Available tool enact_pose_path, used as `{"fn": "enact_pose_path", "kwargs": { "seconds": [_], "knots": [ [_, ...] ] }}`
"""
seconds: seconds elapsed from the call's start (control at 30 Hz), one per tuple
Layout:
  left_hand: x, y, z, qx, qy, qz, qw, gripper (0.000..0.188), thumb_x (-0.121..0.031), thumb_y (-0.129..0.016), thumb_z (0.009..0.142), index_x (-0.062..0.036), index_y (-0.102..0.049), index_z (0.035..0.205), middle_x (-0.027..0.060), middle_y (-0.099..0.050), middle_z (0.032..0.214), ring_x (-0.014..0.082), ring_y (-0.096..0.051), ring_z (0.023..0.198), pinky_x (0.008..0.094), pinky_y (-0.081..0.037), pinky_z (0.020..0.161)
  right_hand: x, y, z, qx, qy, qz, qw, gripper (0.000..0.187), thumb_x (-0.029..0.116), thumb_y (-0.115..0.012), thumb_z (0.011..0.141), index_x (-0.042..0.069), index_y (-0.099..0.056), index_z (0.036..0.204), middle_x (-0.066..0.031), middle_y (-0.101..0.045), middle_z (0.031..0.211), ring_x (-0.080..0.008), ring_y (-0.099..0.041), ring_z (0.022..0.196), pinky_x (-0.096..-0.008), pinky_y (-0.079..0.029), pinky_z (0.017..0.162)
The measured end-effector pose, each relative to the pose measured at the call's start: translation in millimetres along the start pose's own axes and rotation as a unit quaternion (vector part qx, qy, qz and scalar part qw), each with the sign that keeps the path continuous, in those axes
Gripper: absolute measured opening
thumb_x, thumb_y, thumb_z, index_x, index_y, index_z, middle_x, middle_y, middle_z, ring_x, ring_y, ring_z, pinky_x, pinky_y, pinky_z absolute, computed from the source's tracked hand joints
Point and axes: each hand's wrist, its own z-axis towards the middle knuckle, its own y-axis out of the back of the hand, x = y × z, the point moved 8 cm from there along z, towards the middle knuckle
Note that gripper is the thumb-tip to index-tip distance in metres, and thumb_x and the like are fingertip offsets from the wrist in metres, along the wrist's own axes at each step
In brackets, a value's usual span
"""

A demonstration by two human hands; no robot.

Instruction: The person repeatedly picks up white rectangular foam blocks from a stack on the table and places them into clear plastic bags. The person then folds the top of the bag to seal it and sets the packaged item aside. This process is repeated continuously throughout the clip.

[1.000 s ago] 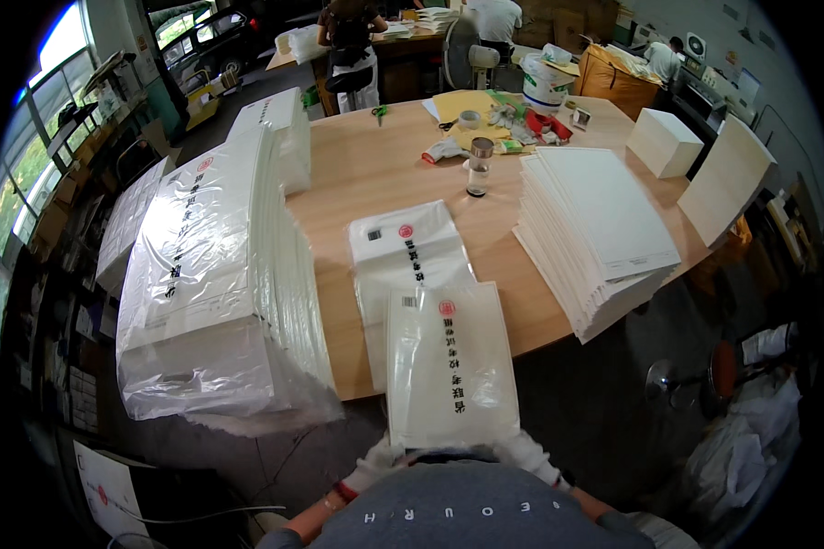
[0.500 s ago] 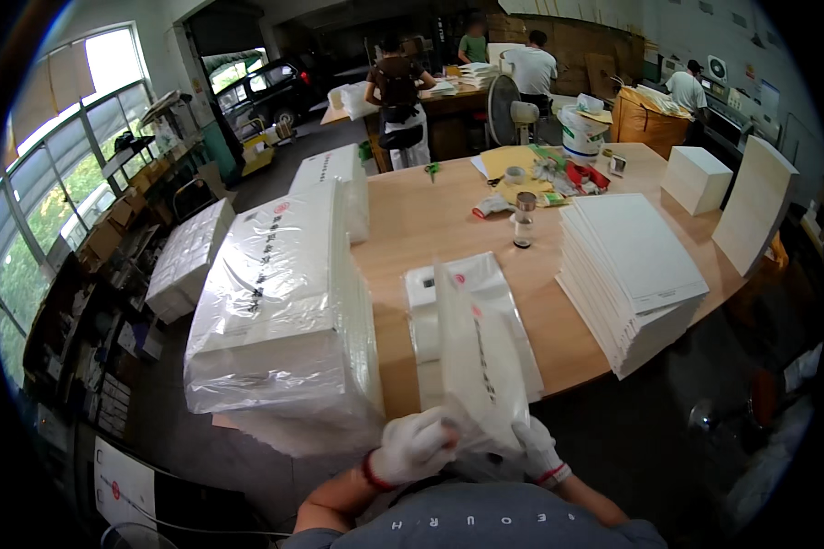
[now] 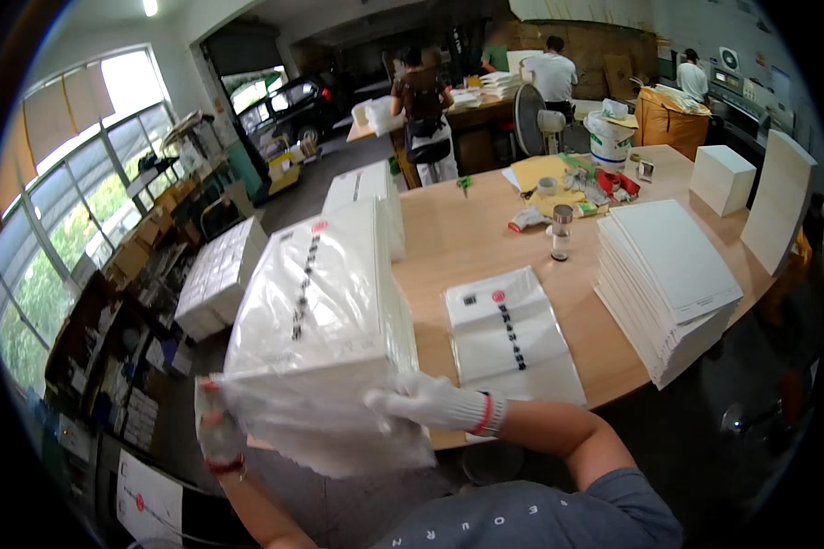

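A tall pile of white sheets in clear plastic bags (image 3: 339, 302) stands at the table's left edge, its top bag bearing a red mark and a column of dark print. My left hand (image 3: 218, 435), in a white knit glove, grips loose film at the pile's near left corner and is partly veiled by it. Reaching across to the near right corner, my gloved right hand (image 3: 430, 403) holds the same bag's slack end, its fingers slightly blurred. Flat bags (image 3: 513, 334) with similar print lie on the wooden table to the right of the pile.
A fanned stack of white boards (image 3: 673, 265) stands at the right, with a white block (image 3: 723, 178) and an upright panel (image 3: 783, 201) behind. A glass jar (image 3: 560, 233), gloves, tape, scissors (image 3: 464, 186) and a white bucket (image 3: 609, 142) occupy the far side. People work beyond.
The bag that I held upright over the table's middle now lies on the pile at the left. Both hands have moved left with it, and the view has turned left.
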Motion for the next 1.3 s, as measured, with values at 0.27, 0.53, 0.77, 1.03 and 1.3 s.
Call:
{"fn": "enact_pose_path", "kwargs": {
  "seconds": [0.27,0.53,0.77,1.03,1.3],
  "knots": [
    [160,93,91,0.049,0.323,0.009,0.945,0.063,-0.05,-0.037,0.093,-0.0027,-0.035,0.135,0.0086,-0.035,0.139,0.0233,-0.038,0.123,0.0363,-0.031,0.103,9,171,100,-0.295,0.005,-0.089,0.951,0.065,0.054,-0.047,0.086,0.005,-0.042,0.129,-0.013,-0.056,0.104,-0.0207,-0.055,0.091,-0.0304,-0.046,0.075],
    [92,2,110,0.053,0.272,0.092,0.956,0.062,-0.047,-0.037,0.093,-0.0026,-0.032,0.136,0.0095,-0.032,0.141,0.0234,-0.034,0.127,0.0369,-0.028,0.105,-22,153,168,-0.305,-0.025,-0.045,0.951,0.079,0.057,-0.05,0.083,0.002,-0.031,0.136,-0.016,-0.048,0.122,-0.0198,-0.047,0.109,-0.0297,-0.038,0.093],
    [58,14,93,0.013,0.216,0.087,0.973,0.062,-0.045,-0.038,0.094,-0.0024,-0.029,0.138,0.0102,-0.03,0.143,0.0234,-0.03,0.129,0.0374,-0.026,0.106,-27,172,173,-0.36,0.031,-0.07,0.93,0.085,0.059,-0.045,0.085,-0.001,-0.021,0.139,-0.0171,-0.041,0.131,-0.0198,-0.046,0.112,-0.0286,-0.037,0.094],
    [30,5,94,0.031,0.077,0.276,0.957,0.063,-0.04,-0.044,0.091,-0.0035,-0.028,0.139,0.0124,-0.028,0.143,0.0261,-0.028,0.131,0.0397,-0.026,0.106,26,75,84,-0.221,0.289,-0.393,0.844,0.058,0.032,-0.054,0.085,0.001,-0.039,0.131,-0.0189,-0.039,0.133,-0.0336,-0.042,0.12,-0.0437,-0.028,0.104],
    [182,-95,-229,0.206,-0.003,0.694,0.69,0.042,-0.025,-0.058,0.077,-0.0089,-0.055,0.115,0.0184,-0.045,0.126,0.0353,-0.047,0.111,0.0457,-0.043,0.087,-218,12,-126,0.15,-0.13,-0.533,0.822,0.031,0.035,-0.048,0.087,0.008,-0.057,0.099,-0.0136,-0.062,0.093,-0.0296,-0.059,0.095,-0.0413,-0.05,0.073]
  ]
}}
